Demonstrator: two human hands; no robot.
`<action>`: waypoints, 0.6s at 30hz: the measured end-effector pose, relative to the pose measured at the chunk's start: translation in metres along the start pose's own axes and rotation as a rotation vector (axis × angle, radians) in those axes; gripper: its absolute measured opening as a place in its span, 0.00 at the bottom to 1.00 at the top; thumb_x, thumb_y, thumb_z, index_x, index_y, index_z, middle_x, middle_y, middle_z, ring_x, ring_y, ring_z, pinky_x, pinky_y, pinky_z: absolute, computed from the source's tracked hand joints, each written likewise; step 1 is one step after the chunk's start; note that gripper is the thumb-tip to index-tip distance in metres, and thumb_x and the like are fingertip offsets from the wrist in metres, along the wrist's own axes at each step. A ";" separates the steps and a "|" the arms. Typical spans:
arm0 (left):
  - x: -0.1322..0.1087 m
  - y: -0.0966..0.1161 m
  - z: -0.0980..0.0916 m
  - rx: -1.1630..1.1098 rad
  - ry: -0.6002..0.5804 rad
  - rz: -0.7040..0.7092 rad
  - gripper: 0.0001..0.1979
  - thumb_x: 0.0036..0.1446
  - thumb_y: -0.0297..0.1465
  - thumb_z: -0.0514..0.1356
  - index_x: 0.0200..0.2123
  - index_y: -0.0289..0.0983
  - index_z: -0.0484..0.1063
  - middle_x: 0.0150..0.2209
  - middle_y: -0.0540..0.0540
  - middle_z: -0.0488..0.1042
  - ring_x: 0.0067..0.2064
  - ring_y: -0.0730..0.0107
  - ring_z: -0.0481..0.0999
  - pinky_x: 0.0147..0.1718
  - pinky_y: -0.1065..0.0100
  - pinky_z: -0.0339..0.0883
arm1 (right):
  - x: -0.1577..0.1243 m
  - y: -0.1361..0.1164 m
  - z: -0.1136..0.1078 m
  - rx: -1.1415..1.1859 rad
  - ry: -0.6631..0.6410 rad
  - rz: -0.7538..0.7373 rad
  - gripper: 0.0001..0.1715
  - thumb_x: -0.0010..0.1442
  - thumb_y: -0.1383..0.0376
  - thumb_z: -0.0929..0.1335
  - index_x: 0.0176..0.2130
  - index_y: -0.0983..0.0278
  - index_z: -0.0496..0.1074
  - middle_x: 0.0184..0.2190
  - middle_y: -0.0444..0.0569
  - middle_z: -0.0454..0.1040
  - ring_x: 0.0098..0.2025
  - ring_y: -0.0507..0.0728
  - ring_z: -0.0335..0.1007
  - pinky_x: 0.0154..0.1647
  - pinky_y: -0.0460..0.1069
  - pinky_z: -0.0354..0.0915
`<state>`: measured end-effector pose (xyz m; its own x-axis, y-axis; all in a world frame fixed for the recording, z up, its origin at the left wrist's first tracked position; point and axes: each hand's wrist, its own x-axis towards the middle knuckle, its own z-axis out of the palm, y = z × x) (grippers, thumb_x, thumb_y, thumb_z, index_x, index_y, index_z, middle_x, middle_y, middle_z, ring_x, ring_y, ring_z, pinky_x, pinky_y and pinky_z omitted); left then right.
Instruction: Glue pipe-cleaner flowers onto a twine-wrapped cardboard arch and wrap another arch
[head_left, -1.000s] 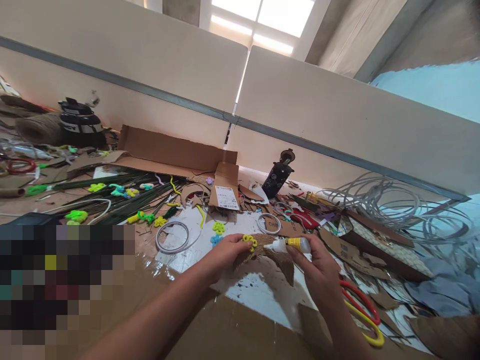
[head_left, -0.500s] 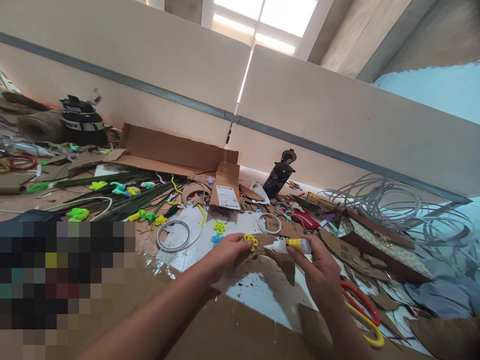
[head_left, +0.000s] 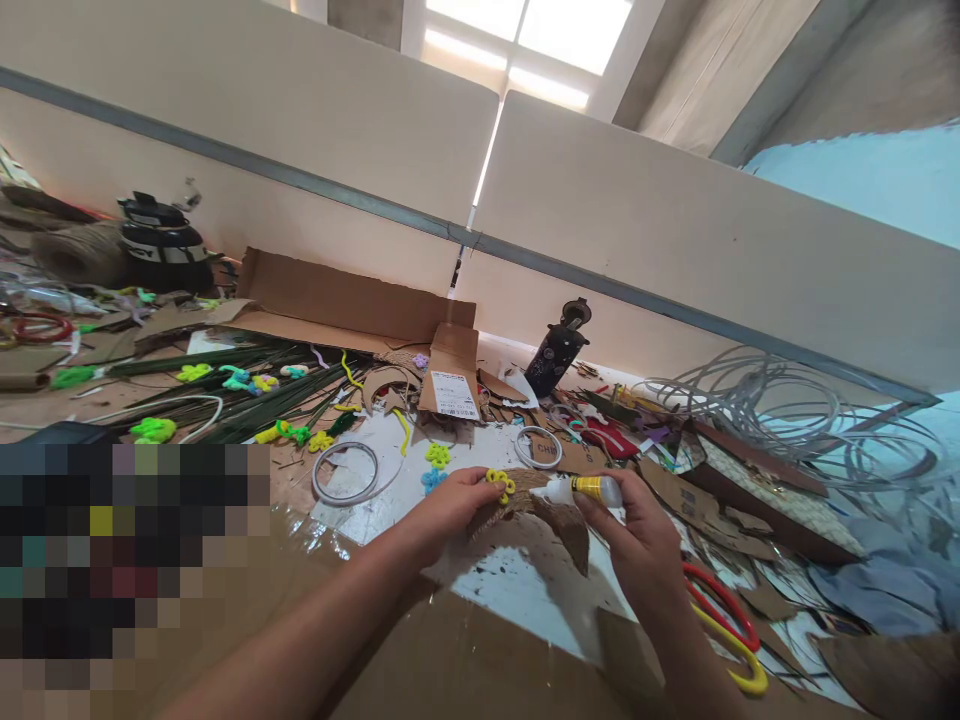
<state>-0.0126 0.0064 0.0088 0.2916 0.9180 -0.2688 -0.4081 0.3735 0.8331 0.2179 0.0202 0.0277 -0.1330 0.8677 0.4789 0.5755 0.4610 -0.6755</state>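
My left hand (head_left: pixel 459 510) is closed on a curved brown piece wrapped in twine (head_left: pixel 559 518), which ends in a point at its right. A yellow pipe-cleaner flower (head_left: pixel 500 485) sits at my left thumb, over the piece's left end. In my right hand (head_left: pixel 637 530) is a small glue bottle (head_left: pixel 596 489) with a yellow label, tipped sideways. Its white nozzle points left and meets or hovers just over the brown piece; I cannot tell which. A lime flower (head_left: pixel 438 454) and a blue flower (head_left: pixel 434 481) lie just beyond my left hand.
Rings of white tape (head_left: pixel 346 472) lie on the table. Behind stand an opened cardboard box (head_left: pixel 352 300) and a dark bottle (head_left: pixel 556 355) with its lid up. Red and yellow scissor handles (head_left: pixel 724 605) lie by my right forearm. Coiled clear tubing (head_left: pixel 810 410) fills the right.
Both hands stay almost where they were. The brown piece has tilted very slightly, and the bottle's nozzle remains at its surface.
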 end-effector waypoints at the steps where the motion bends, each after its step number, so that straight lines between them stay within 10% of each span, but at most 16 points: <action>1: 0.000 -0.001 0.000 0.005 -0.003 0.003 0.12 0.46 0.35 0.68 0.33 0.35 0.76 0.31 0.45 0.78 0.31 0.68 0.75 0.31 0.69 0.65 | 0.000 0.000 0.000 0.000 -0.006 0.000 0.15 0.62 0.52 0.70 0.41 0.59 0.73 0.36 0.46 0.73 0.37 0.60 0.67 0.38 0.51 0.61; 18: 0.002 -0.003 -0.002 0.053 -0.008 0.021 0.11 0.46 0.35 0.67 0.32 0.35 0.75 0.31 0.46 0.77 0.30 0.69 0.74 0.31 0.68 0.63 | 0.001 -0.004 0.002 0.019 0.001 0.028 0.15 0.61 0.52 0.71 0.40 0.60 0.74 0.36 0.46 0.74 0.37 0.60 0.68 0.39 0.51 0.61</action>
<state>-0.0124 0.0071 0.0053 0.2902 0.9244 -0.2476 -0.3675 0.3465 0.8631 0.2144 0.0194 0.0295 -0.1163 0.8802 0.4601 0.5634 0.4399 -0.6993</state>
